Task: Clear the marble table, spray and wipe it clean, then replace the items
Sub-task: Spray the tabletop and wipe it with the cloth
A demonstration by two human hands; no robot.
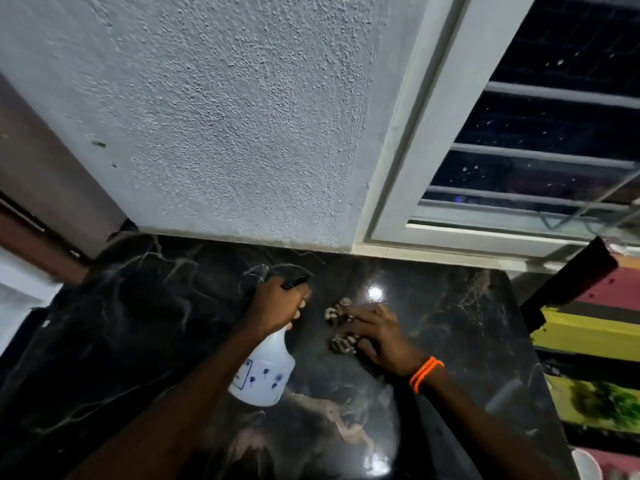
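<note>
The black marble table point(138, 323) with pale veins fills the lower half of the head view. My left hand point(277, 303) is shut on the black trigger head of a white spray bottle point(265, 372) with small blue marks, held tilted above the table's middle. My right hand point(377, 332), with an orange band at the wrist, presses flat on a dark and white patterned cloth point(341, 327) lying on the marble just right of the bottle. Most of the cloth is hidden under the fingers.
A rough white wall point(225, 116) rises behind the table. A white-framed window with bars point(519, 161) is at the back right. A dark board point(568, 285) and colourful striped fabric point(588, 334) sit past the table's right edge.
</note>
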